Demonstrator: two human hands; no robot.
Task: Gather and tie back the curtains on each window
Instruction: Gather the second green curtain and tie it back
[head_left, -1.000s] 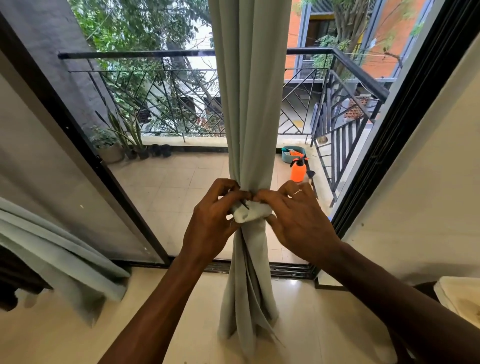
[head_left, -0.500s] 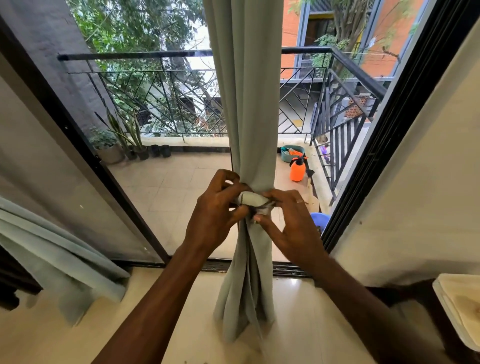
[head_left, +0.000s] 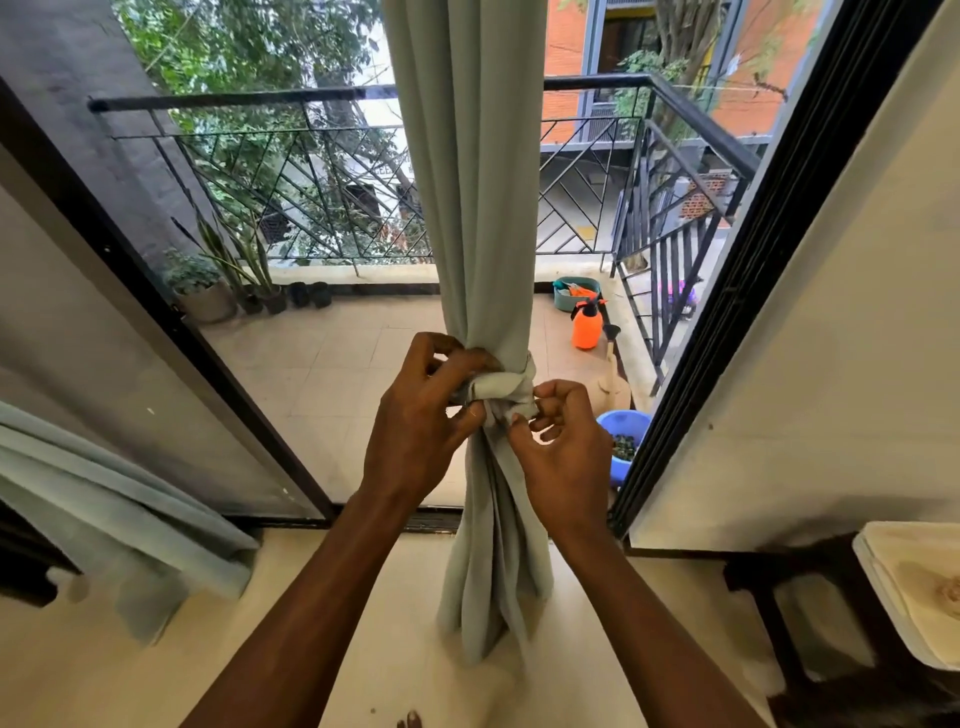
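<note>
Head view:
- Curtain (head_left: 467, 208) gathered into one column, centre of balcony doorway, hem down near floor by sill.
- Cloth band (head_left: 501, 387) wrapped round waist of bundle, knotted at near side.
- Left hand (head_left: 415, 431) curled, pinching knot from left.
- Right hand (head_left: 561, 447) nipping knot's lower right edge with fingertips.
- Risk: slipping or unwinding of loose-looking knot if released before cinching; folds dragged out of bundle by uneven tug.
- Second curtain (head_left: 104, 493) far left, no tie visible.

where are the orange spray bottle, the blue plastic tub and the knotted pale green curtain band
orange spray bottle (head_left: 587, 330): head view, middle of its body
blue plastic tub (head_left: 626, 415): head view, its upper rim
knotted pale green curtain band (head_left: 500, 387): head view, front fold of the knot
</note>
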